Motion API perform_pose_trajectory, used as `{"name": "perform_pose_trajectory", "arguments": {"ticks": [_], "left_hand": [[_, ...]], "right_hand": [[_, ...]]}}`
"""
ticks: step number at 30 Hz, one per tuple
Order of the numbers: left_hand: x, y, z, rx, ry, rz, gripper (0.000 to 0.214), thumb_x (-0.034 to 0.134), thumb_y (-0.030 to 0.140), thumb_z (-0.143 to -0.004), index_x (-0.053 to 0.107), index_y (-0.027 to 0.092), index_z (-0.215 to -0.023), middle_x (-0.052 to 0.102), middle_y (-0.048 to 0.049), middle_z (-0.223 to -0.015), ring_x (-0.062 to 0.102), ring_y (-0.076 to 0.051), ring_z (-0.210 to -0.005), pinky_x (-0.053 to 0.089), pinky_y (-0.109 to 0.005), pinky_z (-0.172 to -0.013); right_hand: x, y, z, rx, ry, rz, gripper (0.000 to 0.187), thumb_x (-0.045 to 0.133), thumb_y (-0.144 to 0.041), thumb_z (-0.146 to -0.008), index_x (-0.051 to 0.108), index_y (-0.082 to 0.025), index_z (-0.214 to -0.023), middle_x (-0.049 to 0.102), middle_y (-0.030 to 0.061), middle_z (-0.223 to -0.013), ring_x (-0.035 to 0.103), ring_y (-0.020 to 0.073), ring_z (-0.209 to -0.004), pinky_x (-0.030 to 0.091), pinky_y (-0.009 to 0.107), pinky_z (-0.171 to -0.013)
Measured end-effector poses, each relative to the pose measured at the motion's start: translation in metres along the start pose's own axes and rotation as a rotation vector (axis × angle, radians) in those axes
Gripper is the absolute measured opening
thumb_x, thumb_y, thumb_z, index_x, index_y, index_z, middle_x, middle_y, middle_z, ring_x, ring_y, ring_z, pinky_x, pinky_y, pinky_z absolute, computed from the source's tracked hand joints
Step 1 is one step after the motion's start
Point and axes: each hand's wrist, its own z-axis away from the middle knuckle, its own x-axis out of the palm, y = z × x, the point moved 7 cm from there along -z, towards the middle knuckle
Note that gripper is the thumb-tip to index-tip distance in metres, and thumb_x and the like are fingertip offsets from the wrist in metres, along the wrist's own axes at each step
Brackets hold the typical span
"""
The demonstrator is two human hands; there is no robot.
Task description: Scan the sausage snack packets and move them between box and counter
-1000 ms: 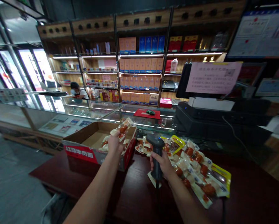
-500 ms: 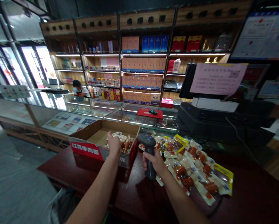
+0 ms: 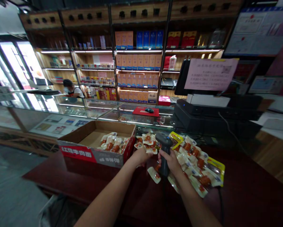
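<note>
My right hand (image 3: 171,161) grips the handle of a black barcode scanner (image 3: 164,148), held upright over the dark red counter (image 3: 238,192). My left hand (image 3: 139,155) is beside it, fingers closed on a small sausage packet (image 3: 148,150) at the edge of a pile of snack packets (image 3: 198,164). To the left stands an open cardboard box (image 3: 94,148) with several similar packets (image 3: 113,143) lying inside.
A black cash register with a pink notice (image 3: 210,74) stands behind the pile. A glass display counter (image 3: 84,110) with a red mat and mouse (image 3: 146,111) runs behind the box. Shelves of boxed goods (image 3: 139,72) fill the back wall; a person (image 3: 69,88) sits far left.
My left hand dropped a packet into the box, then moved right to the pile and closed on another packet. The scanner stayed in my right hand.
</note>
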Motion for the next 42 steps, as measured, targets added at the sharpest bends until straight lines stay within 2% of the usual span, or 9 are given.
{"name": "perform_pose_trajectory", "arguments": {"ticks": [3, 8, 13, 16, 21, 23, 28, 33, 42], "left_hand": [[0.010, -0.025, -0.008, -0.168, 0.000, -0.094, 0.027, 0.076, 0.033, -0.053, 0.052, 0.020, -0.049, 0.042, 0.0034, -0.027, 0.041, -0.016, -0.022, 0.037, -0.026, -0.034], [0.021, -0.031, -0.019, -0.337, -0.036, -0.141, 0.037, 0.073, 0.041, -0.058, 0.046, 0.019, -0.046, 0.051, -0.0050, -0.033, 0.052, -0.020, -0.030, 0.034, -0.024, -0.032], [0.027, -0.028, -0.026, -0.257, 0.060, -0.076, 0.035, 0.078, 0.028, -0.055, 0.044, 0.018, -0.049, 0.047, -0.0002, -0.030, 0.048, -0.015, -0.026, 0.027, -0.018, -0.029], [0.031, -0.034, -0.024, -0.258, 0.080, 0.105, 0.035, 0.078, 0.023, -0.054, 0.043, 0.017, -0.055, 0.052, 0.0004, -0.039, 0.053, -0.015, -0.033, 0.027, -0.016, -0.029], [0.029, -0.032, -0.021, -0.188, 0.098, 0.432, 0.039, 0.077, 0.020, -0.050, 0.039, 0.016, -0.057, 0.048, 0.0067, -0.050, 0.055, -0.010, -0.045, 0.049, -0.022, -0.043], [0.024, -0.027, -0.019, -0.135, 0.113, 0.500, 0.040, 0.077, 0.022, -0.049, 0.038, 0.016, -0.058, 0.047, 0.0075, -0.052, 0.054, -0.009, -0.048, 0.052, -0.025, -0.047], [0.016, -0.013, -0.016, -0.009, 0.132, 0.536, 0.039, 0.072, 0.034, -0.054, 0.039, 0.018, -0.068, 0.054, 0.0055, -0.057, 0.055, -0.011, -0.049, 0.048, -0.023, -0.042], [0.003, -0.008, -0.016, 0.112, 0.258, 0.525, 0.033, 0.066, 0.036, -0.063, 0.045, 0.019, -0.082, 0.057, 0.0039, -0.066, 0.056, -0.011, -0.052, 0.044, -0.019, -0.044], [-0.009, -0.013, -0.020, 0.129, 0.351, 0.540, 0.030, 0.063, 0.032, -0.065, 0.048, 0.017, -0.087, 0.058, 0.0025, -0.069, 0.056, -0.010, -0.053, 0.045, -0.021, -0.049]], "right_hand": [[-0.023, -0.003, 0.001, -0.011, 0.066, -0.048, 0.029, 0.073, -0.040, -0.063, 0.057, -0.016, -0.070, 0.056, -0.0046, -0.049, 0.049, 0.0094, -0.035, 0.045, 0.022, -0.033], [-0.035, -0.001, 0.004, 0.002, 0.089, -0.066, 0.028, 0.072, -0.039, -0.065, 0.055, -0.017, -0.066, 0.055, -0.0041, -0.047, 0.049, 0.0098, -0.035, 0.045, 0.023, -0.034], [-0.036, 0.003, 0.004, -0.019, 0.093, -0.090, 0.031, 0.073, -0.040, -0.064, 0.055, -0.018, -0.077, 0.055, -0.0055, -0.050, 0.049, 0.0105, -0.036, 0.045, 0.023, -0.033], [-0.038, 0.004, 0.004, -0.012, 0.104, -0.110, 0.033, 0.074, -0.039, -0.063, 0.054, -0.019, -0.081, 0.056, -0.0055, -0.052, 0.050, 0.0106, -0.037, 0.046, 0.023, -0.034], [-0.039, 0.002, 0.004, -0.010, 0.084, -0.078, 0.030, 0.072, -0.040, -0.065, 0.054, -0.017, -0.068, 0.056, -0.0041, -0.051, 0.050, 0.0097, -0.037, 0.046, 0.023, -0.035], [-0.038, 0.002, 0.004, -0.004, 0.071, -0.078, 0.030, 0.072, -0.040, -0.065, 0.054, -0.017, -0.067, 0.056, -0.0038, -0.051, 0.050, 0.0094, -0.036, 0.046, 0.022, -0.035], [-0.039, 0.005, 0.004, 0.019, 0.078, -0.120, 0.033, 0.073, -0.038, -0.064, 0.055, -0.018, -0.083, 0.056, -0.0056, -0.051, 0.050, 0.0099, -0.037, 0.046, 0.023, -0.035], [-0.037, 0.007, 0.005, 0.024, 0.061, -0.114, 0.034, 0.072, -0.037, -0.066, 0.055, -0.018, -0.089, 0.057, -0.0058, -0.052, 0.050, 0.0098, -0.037, 0.045, 0.022, -0.035], [-0.035, 0.008, 0.005, 0.014, 0.043, -0.092, 0.038, 0.072, -0.036, -0.066, 0.051, -0.018, -0.092, 0.056, -0.0064, -0.052, 0.050, 0.0099, -0.037, 0.046, 0.022, -0.035]]}}
